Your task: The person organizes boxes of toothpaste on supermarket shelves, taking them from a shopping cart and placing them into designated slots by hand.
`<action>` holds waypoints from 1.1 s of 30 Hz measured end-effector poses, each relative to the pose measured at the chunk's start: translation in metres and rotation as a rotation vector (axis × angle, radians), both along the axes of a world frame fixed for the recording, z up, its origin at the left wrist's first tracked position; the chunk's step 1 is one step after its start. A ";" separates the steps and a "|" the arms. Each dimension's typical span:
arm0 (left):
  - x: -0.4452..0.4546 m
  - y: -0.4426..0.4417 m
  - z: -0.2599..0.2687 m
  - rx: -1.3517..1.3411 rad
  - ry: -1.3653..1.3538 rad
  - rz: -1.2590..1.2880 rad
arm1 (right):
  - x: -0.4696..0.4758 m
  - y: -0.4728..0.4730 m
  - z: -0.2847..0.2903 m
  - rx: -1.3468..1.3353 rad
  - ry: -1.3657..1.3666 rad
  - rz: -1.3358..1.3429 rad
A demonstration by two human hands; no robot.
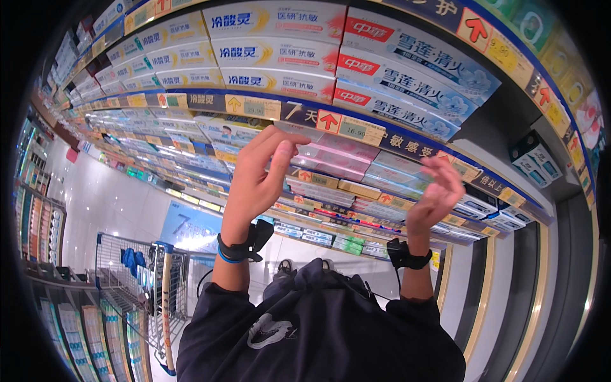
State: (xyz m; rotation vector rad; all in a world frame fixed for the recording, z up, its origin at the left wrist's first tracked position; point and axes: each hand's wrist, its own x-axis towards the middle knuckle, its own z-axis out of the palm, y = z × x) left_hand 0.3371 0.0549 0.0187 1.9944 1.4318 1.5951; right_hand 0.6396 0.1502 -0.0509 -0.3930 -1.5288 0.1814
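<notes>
My left hand (265, 174) is raised in front of the shelf edge with its price tags, thumb and fingers apart, nothing held. To the right, my right hand (437, 191) is blurred, its fingers loosely curled and apart, with nothing seen in it. Above both hands, stacked white toothpaste boxes (274, 52) with yellow and red marks stand beside blue-and-white toothpaste boxes (410, 71) with red logos. Pink boxes (341, 150) lie on the shelf below, between the hands. A black strap with a device sits around each wrist.
A wire shopping cart (179, 281) with a blue item inside stands at the lower left. Behind it are shelves of packaged goods (90, 339). A dark box pair (534, 160) sits at the right on the upper shelf. Striped panels (520, 286) run along the right.
</notes>
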 end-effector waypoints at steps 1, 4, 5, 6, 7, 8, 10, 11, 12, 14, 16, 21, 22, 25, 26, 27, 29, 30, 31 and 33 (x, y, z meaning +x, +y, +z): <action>-0.003 -0.003 -0.012 0.005 -0.076 -0.017 | -0.009 -0.006 -0.011 -0.083 -0.037 0.114; -0.009 -0.020 -0.047 -0.069 -0.249 0.028 | -0.033 -0.019 -0.025 -0.324 -0.146 0.356; -0.010 -0.027 -0.058 -0.099 -0.387 0.036 | -0.040 -0.023 -0.029 -0.460 -0.209 0.460; -0.013 -0.041 -0.067 -0.162 -0.475 0.065 | -0.050 -0.027 -0.030 -0.485 -0.228 0.503; -0.014 -0.053 -0.078 -0.178 -0.490 0.109 | -0.061 -0.028 -0.031 -0.550 -0.276 0.567; -0.015 -0.065 -0.090 -0.197 -0.626 0.136 | -0.071 -0.029 -0.033 -0.615 -0.329 0.634; -0.021 -0.099 -0.109 -0.202 -0.774 0.216 | -0.093 -0.034 -0.046 -0.678 -0.374 0.746; -0.024 -0.110 -0.116 -0.212 -0.790 0.267 | -0.102 -0.037 -0.055 -0.735 -0.391 0.782; -0.028 -0.123 -0.123 -0.233 -0.762 0.328 | -0.114 -0.043 -0.059 -0.779 -0.393 0.821; -0.036 -0.153 -0.131 -0.256 -0.737 0.430 | -0.136 -0.047 -0.070 -0.809 -0.485 0.905; -0.047 -0.180 -0.138 -0.265 -0.717 0.523 | -0.163 -0.064 -0.072 -0.802 -0.573 0.935; -0.074 -0.248 -0.157 -0.249 -0.706 0.726 | -0.228 -0.104 -0.084 -0.717 -0.754 1.063; -0.079 -0.261 -0.159 -0.238 -0.714 0.758 | -0.242 -0.112 -0.086 -0.722 -0.802 1.100; -0.102 -0.307 -0.167 -0.241 -0.683 0.894 | -0.291 -0.143 -0.089 -0.686 -0.905 1.185; -0.111 -0.323 -0.171 -0.258 -0.670 0.940 | -0.309 -0.155 -0.092 -0.650 -0.948 1.202; -0.121 -0.340 -0.172 -0.275 -0.661 0.985 | -0.328 -0.166 -0.094 -0.613 -0.994 1.217; -0.139 -0.371 -0.174 -0.252 -0.617 1.077 | -0.365 -0.193 -0.101 -0.585 -1.009 1.299; -0.147 -0.388 -0.175 -0.259 -0.535 1.207 | -0.382 -0.210 -0.102 -0.598 -1.035 1.323; -0.154 -0.402 -0.177 -0.264 -0.451 1.333 | -0.399 -0.224 -0.103 -0.606 -1.063 1.342; -0.167 -0.436 -0.185 -0.273 -0.491 1.411 | -0.432 -0.251 -0.113 -0.574 -1.115 1.406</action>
